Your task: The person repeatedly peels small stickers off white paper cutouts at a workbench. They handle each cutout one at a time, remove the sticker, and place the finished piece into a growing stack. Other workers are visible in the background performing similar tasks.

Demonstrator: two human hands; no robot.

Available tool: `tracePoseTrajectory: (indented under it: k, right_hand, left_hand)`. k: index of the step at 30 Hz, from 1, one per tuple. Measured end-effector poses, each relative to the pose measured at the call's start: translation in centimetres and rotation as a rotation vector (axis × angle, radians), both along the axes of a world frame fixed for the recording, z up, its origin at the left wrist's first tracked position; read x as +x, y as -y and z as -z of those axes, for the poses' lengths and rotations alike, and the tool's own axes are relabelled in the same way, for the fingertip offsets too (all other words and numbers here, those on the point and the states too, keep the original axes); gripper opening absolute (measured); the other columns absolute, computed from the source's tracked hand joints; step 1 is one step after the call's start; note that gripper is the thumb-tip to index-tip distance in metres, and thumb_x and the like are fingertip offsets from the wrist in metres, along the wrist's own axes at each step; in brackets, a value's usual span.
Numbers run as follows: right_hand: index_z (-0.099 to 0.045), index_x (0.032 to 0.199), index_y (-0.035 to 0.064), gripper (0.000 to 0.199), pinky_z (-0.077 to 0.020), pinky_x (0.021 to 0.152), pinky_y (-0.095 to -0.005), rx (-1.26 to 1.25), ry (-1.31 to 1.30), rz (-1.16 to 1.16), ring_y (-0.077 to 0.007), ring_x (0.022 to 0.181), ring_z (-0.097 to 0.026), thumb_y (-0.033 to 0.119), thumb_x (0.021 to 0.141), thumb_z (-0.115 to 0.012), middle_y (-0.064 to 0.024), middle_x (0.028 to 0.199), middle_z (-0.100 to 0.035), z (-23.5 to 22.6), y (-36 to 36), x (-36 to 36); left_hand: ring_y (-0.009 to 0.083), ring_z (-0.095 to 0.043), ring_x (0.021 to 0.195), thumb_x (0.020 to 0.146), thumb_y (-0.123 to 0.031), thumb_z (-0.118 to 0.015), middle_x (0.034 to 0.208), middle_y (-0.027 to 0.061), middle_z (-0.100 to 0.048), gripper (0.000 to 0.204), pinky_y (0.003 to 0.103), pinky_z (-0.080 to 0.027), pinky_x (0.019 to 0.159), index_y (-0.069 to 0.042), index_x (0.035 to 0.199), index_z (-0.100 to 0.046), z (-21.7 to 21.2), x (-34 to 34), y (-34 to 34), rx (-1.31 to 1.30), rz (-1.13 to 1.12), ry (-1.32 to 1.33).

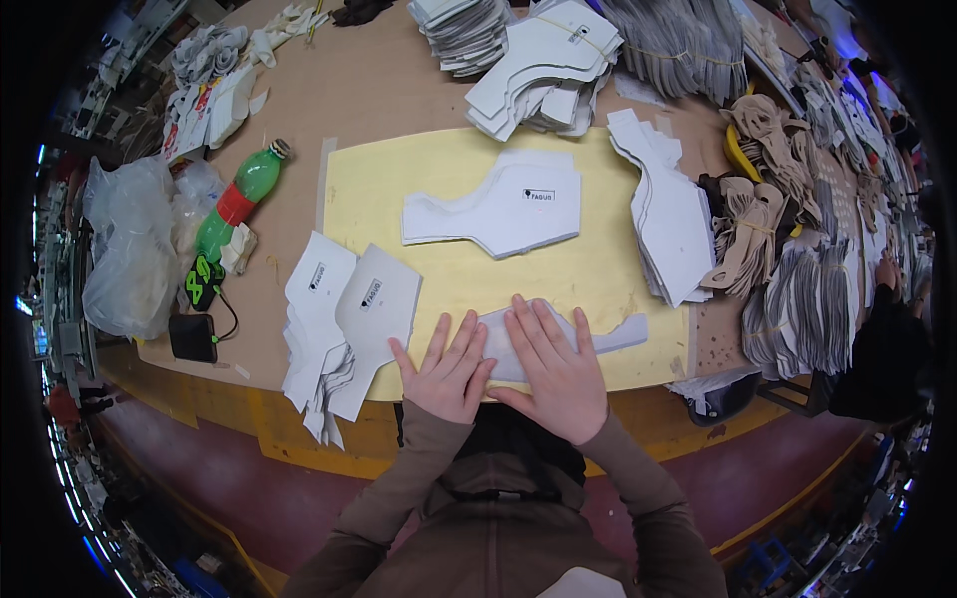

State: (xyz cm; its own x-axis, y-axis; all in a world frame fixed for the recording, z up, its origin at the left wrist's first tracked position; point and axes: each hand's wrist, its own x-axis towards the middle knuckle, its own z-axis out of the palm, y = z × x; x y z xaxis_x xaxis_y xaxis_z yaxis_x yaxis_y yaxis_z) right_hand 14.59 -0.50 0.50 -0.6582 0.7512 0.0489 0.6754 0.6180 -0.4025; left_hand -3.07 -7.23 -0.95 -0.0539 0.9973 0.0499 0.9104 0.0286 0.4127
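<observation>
Over the yellow sheet (464, 277), the left hand (446, 379) and right hand (560, 384) lie spread flat, grip clasping nothing; uneven pressure could skew the grey piece (500, 349).

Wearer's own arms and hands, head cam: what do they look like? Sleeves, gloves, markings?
Long, plain brown fabric sleeves reach both wrists. Left hand and right hand are bare: no gloves, rings, cables or markings visible.
</observation>
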Motion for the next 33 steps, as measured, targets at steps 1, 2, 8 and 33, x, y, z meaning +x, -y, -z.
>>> tracePoseTrajectory:
  k: [1,2,8,33]
  right_hand:
    - [-0.041,0.153,0.0019,0.088,-0.0198,0.120,-0.0602,-0.053,-0.016,0.004,-0.0294,0.151,-0.034,0.053,0.086,-0.069,-0.0124,0.162,-0.038,-0.1,0.0,0.2]
    - [-0.040,0.153,0.0016,0.085,-0.0186,0.121,-0.0602,-0.104,-0.038,0.010,-0.0305,0.151,-0.033,0.050,0.089,-0.067,-0.0127,0.162,-0.038,-0.2,0.0,0.6]
    - [-0.042,0.155,0.0091,0.062,-0.0171,0.122,-0.0588,0.019,0.056,0.366,-0.0302,0.149,-0.035,0.034,0.100,-0.058,-0.0087,0.163,-0.038,-0.8,-0.1,3.8]
    - [-0.059,0.129,-0.0074,0.034,-0.0473,0.106,-0.0420,0.066,-0.768,0.620,-0.0363,0.130,-0.056,-0.003,0.096,-0.053,-0.0246,0.143,-0.054,2.1,0.7,7.2]
  left_hand:
    - [0.0291,-0.042,0.147,0.098,-0.025,-0.063,0.153,0.0075,-0.052,0.047,0.071,-0.001,0.118,-0.006,0.140,-0.059,0.0,-0.1,0.1,0.022,0.010,-0.067]
    - [0.0305,-0.042,0.147,0.098,-0.028,-0.064,0.155,0.0067,-0.051,0.048,0.072,-0.002,0.117,-0.006,0.140,-0.059,-0.2,-0.2,0.1,0.035,0.029,-0.137]
    - [0.0411,-0.027,0.152,0.096,-0.034,-0.066,0.163,0.0142,-0.036,0.069,0.069,0.001,0.119,-0.001,0.152,-0.043,-1.0,1.6,-1.4,0.146,0.032,0.134]
    - [0.0388,-0.036,0.148,0.091,-0.028,-0.070,0.162,0.0184,-0.034,0.072,0.057,-0.031,0.117,-0.009,0.154,-0.041,-2.2,3.9,-1.1,-0.154,0.439,0.056]
